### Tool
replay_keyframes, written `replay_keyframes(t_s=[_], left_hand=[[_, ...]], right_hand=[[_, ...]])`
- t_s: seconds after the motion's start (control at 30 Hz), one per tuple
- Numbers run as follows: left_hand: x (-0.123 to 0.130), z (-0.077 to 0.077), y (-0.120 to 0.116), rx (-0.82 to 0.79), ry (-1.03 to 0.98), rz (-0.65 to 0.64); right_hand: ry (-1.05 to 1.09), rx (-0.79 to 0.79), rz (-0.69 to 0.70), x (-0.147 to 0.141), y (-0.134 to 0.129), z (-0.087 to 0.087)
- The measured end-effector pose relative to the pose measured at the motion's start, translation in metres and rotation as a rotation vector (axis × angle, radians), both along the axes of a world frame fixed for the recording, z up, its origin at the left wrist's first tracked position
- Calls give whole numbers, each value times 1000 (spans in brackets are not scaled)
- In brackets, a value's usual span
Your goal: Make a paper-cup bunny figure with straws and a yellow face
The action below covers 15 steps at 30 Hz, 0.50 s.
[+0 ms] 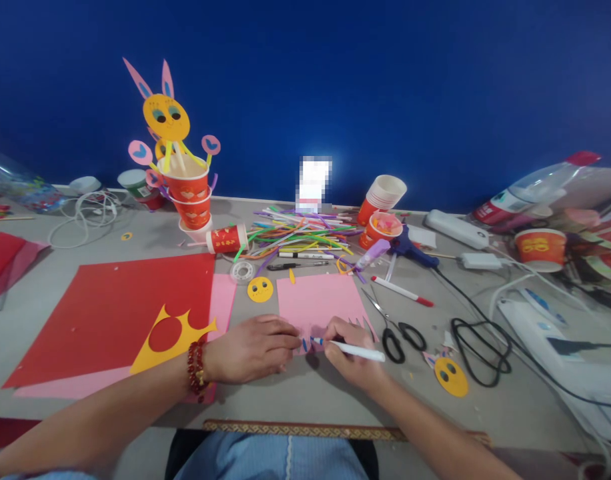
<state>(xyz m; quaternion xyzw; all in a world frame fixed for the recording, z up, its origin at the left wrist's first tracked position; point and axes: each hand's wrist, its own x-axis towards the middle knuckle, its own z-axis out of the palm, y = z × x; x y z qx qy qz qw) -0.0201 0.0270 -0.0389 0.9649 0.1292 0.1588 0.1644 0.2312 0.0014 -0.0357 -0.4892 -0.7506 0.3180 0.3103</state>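
My right hand [353, 350] grips a white marker [358, 351] with a blue tip, which meets the lower edge of a pink paper sheet [320, 300]. A small blue mark shows on the paper beside the tip. My left hand [258, 347] lies palm down, fingers close together, its fingertips at the pink sheet's lower left edge; the fingers are not wrapped round anything. Above the left hand sits a yellow paper face [260, 289]. Black-handled scissors [393, 333] lie to the right of the sheet, near a yellow face with small ears [451, 377].
Red paper [120, 293] and a yellow offcut [185, 333] cover the left side. Behind are pipe cleaners [305, 233], a stacked cup figure [188, 193] and more cups [383, 193]. A glue gun [415, 250] with a black cable [480, 350] and a bottle [530, 187] stand right.
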Motion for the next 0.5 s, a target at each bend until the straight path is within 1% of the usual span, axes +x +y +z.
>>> replay_keyframes(t_s=[0.5], left_hand=[[0,2,-1,3,2,0]], right_hand=[[5,45,22,0,0,2]])
